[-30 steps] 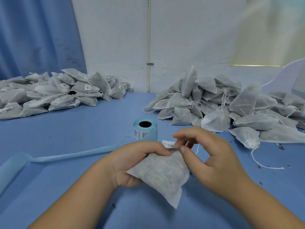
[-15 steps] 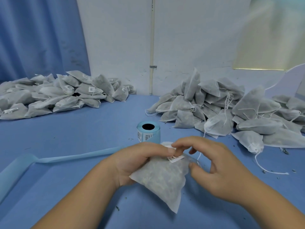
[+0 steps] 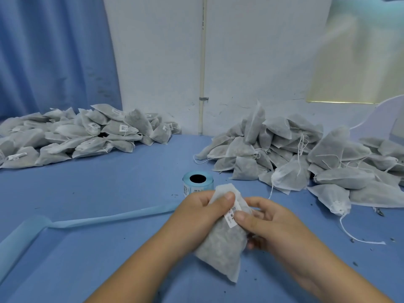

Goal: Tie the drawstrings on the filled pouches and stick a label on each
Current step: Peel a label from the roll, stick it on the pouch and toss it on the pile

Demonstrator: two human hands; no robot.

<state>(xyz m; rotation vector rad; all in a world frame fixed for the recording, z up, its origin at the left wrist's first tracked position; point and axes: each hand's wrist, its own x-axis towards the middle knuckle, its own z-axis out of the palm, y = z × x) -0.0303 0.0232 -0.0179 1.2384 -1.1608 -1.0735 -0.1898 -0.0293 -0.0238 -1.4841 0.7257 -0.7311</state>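
Pouch: white non-woven filled pouch (image 3: pixel 220 252), held just above the blue counter (image 3: pixel 109 193), nearer the person than the pale blue label roll (image 3: pixel 197 182)
Left hand (image 3: pixel 201 213): grip clamped round the pouch's upper part
Right hand (image 3: pixel 269 226): grip closed on the pouch, thumb pressing the small white printed label (image 3: pixel 232 216)
Piles: labelled pouches (image 3: pixel 76 136) at far left, loose-stringed pouches (image 3: pixel 295 158) at right
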